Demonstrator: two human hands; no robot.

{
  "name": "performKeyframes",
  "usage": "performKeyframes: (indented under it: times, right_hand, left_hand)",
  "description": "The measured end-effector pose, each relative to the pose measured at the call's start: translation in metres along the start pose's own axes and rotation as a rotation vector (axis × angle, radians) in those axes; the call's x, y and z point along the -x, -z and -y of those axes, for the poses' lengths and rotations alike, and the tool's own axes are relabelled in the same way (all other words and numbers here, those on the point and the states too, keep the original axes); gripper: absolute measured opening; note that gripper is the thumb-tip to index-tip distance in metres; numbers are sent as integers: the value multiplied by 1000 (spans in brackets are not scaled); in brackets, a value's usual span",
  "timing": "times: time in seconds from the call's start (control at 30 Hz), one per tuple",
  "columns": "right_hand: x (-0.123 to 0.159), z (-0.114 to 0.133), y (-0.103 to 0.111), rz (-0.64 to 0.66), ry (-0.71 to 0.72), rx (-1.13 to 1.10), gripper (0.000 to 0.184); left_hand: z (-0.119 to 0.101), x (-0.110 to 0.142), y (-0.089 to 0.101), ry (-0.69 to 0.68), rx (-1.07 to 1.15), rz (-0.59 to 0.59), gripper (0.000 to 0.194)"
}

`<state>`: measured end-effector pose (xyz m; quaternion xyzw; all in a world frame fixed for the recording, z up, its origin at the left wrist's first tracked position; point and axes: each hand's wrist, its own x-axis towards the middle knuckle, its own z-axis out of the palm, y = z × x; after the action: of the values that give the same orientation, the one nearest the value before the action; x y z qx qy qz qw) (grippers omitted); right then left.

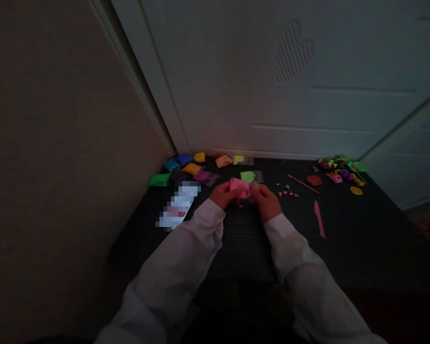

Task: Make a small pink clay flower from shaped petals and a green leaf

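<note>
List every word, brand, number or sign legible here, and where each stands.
No text is readable.
Bright rectangle: pixelated, unreadable.
Pink packet between left hand and right hand: no legible print.
Yellow disc: any marking too small.
White panel: heart reliefs, no legible lettering.

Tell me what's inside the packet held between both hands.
Pink material shows inside the packet. The left hand holds one side and the right hand the other; anything in the parts they cover can't be seen.
</note>
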<state>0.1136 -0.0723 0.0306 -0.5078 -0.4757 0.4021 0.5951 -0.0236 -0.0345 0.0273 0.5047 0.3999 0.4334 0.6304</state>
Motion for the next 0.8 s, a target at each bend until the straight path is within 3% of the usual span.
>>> performKeyframes:
  times: [0.17,0.47,0.8]
  right_hand:
    - [2,7,1,-6,-5,14,27]
    - [-1,-8,-2,5,-67,-50,33]
    - [4,13,-1,-49,66,95,21]
  left_hand:
    - [0,0,-1,17,2,-5,37]
    - [1,-3,5,-54,-9,-70,36]
    - [-5,0,0,-61,-11,-76,37]
